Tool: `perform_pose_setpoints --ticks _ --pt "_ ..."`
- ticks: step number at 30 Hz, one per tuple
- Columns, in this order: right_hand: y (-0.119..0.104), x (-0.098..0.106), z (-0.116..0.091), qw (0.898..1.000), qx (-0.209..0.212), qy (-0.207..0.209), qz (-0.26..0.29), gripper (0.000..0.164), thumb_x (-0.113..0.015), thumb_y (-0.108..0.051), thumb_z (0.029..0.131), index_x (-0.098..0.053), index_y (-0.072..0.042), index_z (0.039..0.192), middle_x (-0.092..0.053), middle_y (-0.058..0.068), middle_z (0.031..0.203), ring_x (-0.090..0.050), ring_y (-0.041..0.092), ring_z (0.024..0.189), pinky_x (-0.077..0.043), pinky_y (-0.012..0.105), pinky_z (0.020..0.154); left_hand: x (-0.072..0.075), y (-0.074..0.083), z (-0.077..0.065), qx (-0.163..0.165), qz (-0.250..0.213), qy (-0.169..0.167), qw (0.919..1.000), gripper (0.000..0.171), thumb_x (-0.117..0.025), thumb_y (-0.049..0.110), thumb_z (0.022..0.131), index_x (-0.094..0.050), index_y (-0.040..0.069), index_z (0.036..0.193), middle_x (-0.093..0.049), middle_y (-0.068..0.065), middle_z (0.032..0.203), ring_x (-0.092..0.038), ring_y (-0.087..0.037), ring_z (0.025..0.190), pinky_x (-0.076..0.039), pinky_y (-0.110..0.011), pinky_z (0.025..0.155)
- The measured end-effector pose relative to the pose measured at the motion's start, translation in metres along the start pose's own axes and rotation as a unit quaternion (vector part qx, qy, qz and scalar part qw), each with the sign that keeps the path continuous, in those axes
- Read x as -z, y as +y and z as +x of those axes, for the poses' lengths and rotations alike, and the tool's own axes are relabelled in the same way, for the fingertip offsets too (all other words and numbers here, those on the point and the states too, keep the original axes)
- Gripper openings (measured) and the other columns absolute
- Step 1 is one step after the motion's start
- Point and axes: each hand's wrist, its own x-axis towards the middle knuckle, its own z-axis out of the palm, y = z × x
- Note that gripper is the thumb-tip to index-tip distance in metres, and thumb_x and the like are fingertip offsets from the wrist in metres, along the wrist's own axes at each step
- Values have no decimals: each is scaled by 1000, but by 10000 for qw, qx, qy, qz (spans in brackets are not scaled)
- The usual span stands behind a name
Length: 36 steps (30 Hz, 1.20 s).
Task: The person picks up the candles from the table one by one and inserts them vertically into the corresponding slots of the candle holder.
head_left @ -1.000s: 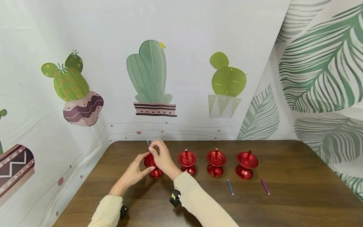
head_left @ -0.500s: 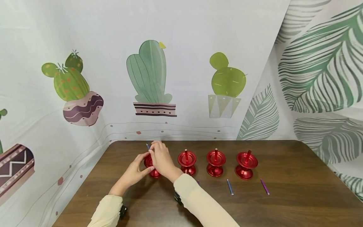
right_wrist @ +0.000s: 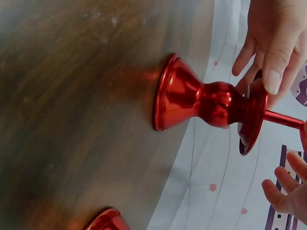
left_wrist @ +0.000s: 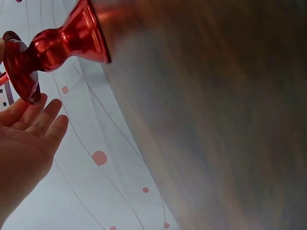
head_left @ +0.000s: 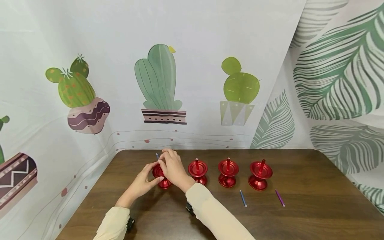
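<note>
A shiny red metal candlestick (head_left: 165,184), leftmost of the row, stands upright on the table. My left hand (head_left: 140,184) grips its dish by the rim; in the right wrist view the thumb (right_wrist: 276,79) presses on the dish (right_wrist: 254,117). At the top of its red stem (right_wrist: 283,119), my right hand (head_left: 174,170) pinches a thin blue candle (head_left: 157,155), whose tip sticks up past the fingers. The candle's lower end is hidden behind the right hand. In the left wrist view, fingers (left_wrist: 48,115) lie spread beside the dish.
Three more red candlesticks (head_left: 198,169), (head_left: 228,170), (head_left: 260,174) stand to the right, each with a bare stem. Nearer lie a blue candle (head_left: 243,198) and a purple candle (head_left: 280,198) on the brown wooden table (head_left: 315,213). A patterned cloth (head_left: 198,83) hangs behind.
The blue candle's tip has come lower and its tilt has shifted slightly. My right fingers have moved a little around it. My left hand stays at the dish.
</note>
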Motion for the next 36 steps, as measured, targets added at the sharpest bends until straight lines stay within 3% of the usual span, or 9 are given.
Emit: perform_pose_setpoints --ticks 5,10,19,22,28,32,36 --pt "2 0 -2 9996 -48 67 278 21 -61 -25 96 -60 -8 109 -50 10 130 -48 27 119 -42 44 99 -1 0 -1 40 116 22 9999 61 -76 20 84 -48 -1 134 -54 -14 125 -54 -34 117 -41 -55 98" --pt "2 -1 0 9968 -7 423 681 13 -60 -19 96 -62 -8 103 -55 9 125 -50 27 115 -42 44 99 -2 1 0 16 26 -46 10000 63 -76 20 84 -46 -1 136 -53 -14 126 -53 -35 119 -41 -57 99" --pt "-1 -2 2 9972 -92 563 482 10 -61 -17 95 -65 -8 97 -59 7 119 -53 25 110 -44 41 93 -2 2 0 -33 46 19 10000 64 -76 17 83 -47 -2 136 -54 -15 125 -53 -36 118 -41 -57 99" --pt "-3 1 1 9989 -184 366 209 15 -60 -22 96 -65 -8 102 -58 6 119 -52 24 111 -44 40 94 -3 3 -1 -56 46 44 10000 63 -76 15 83 -47 -3 135 -54 -17 124 -53 -36 118 -41 -56 99" --pt "-9 13 -6 9986 -433 -288 103 40 -57 -29 98 -54 -2 128 -53 12 129 -49 28 121 -43 44 100 -3 9 -2 -171 159 17 9997 62 -73 13 86 -43 -8 136 -50 -25 131 -48 -42 122 -37 -58 101" --pt "-13 27 -10 9968 -444 -653 87 48 -56 -27 98 -46 0 137 -49 15 137 -46 30 128 -41 48 103 -1 15 -5 -66 257 -37 9996 70 -71 17 87 -35 -12 139 -40 -32 139 -39 -48 129 -32 -61 103" --pt "-14 41 -14 9950 -399 -915 64 51 -57 -25 97 -44 0 140 -47 16 141 -43 30 131 -39 50 104 0 21 -8 74 434 70 9990 73 -72 20 87 -33 -12 141 -39 -31 140 -40 -46 129 -34 -60 103"
